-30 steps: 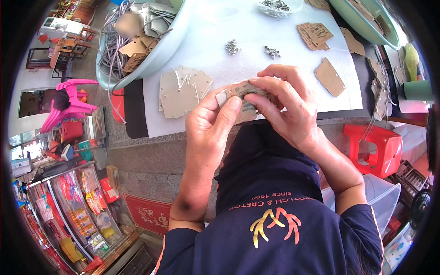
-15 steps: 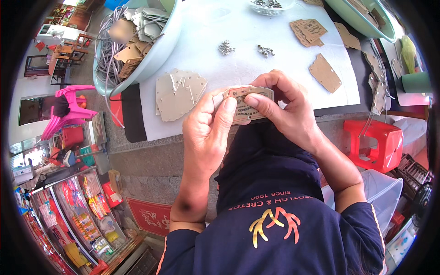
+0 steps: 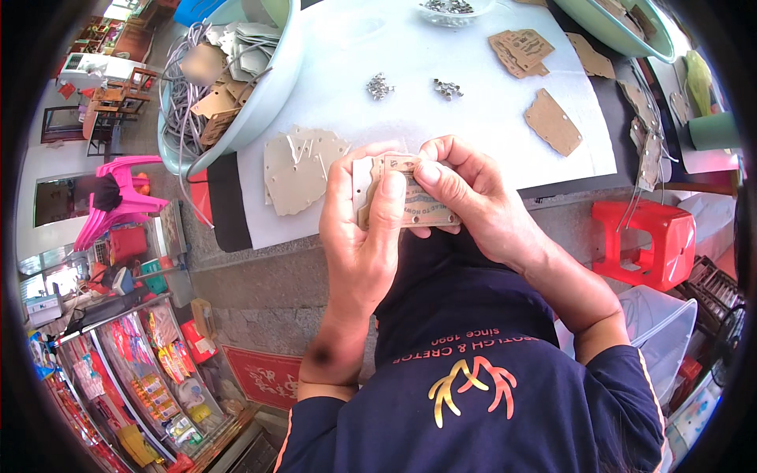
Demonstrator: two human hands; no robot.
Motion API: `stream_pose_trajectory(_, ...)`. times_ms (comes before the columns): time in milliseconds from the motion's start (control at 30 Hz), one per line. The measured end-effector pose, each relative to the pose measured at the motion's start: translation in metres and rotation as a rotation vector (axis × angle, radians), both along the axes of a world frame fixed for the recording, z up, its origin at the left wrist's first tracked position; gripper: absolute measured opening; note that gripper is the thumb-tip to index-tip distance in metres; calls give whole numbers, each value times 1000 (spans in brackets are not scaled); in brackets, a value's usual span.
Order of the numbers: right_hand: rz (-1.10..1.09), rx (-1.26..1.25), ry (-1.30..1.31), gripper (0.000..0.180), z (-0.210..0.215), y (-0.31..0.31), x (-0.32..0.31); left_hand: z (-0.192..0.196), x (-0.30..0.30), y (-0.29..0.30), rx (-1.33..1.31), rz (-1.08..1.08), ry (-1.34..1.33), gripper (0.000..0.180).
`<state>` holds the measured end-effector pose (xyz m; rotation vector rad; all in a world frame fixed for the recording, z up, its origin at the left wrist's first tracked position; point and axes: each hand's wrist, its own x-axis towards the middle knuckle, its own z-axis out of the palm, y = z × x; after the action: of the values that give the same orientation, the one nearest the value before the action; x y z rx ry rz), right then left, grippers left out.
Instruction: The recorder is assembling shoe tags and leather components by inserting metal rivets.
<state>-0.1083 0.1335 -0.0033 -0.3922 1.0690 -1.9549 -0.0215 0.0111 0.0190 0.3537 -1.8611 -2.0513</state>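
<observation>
Just beyond the table's near edge, both hands hold a tan printed cardboard piece (image 3: pixel 426 211) with a jagged edge and small holes. A paler layer shows along its left side. My left hand (image 3: pixel 363 229) is closed on it, thumb flat across the face. My right hand (image 3: pixel 481 193) pinches its upper right corner between thumb and fingers. Beyond my left hand lies a stack of pale grey-tan notched pieces (image 3: pixel 296 181). Two small piles of metal fasteners, the left pile (image 3: pixel 380 86) and the right pile (image 3: pixel 447 89), rest on the white sheet.
A pale green basin (image 3: pixel 272 98) with grey cords and plates stands at left. Brown cardboard pieces (image 3: pixel 553 122) lie to the right. A clear bowl of metal parts (image 3: pixel 457 11) is at the far edge. A red stool (image 3: pixel 646 244) stands at right.
My hands have lowered the cardboard piece slightly and turned it so more of its printed face shows. The right thumb has shifted up toward its top corner.
</observation>
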Motion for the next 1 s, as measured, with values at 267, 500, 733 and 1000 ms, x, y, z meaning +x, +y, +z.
stream_pose_trajectory(267,-50,34,151,23,10,0,8,0,0,6,-62,74,55,28)
stream_pose_trajectory(500,-135,11,266,25,12,-2,12,-1,1,9,-172,102,21,31)
stream_pose_trajectory(733,-10,-113,90,27,2,1,5,8,0,5,280,57,121,31)
stream_pose_trajectory(1000,129,-261,-73,26,-20,4,-4,6,3,2,108,5,118,25)
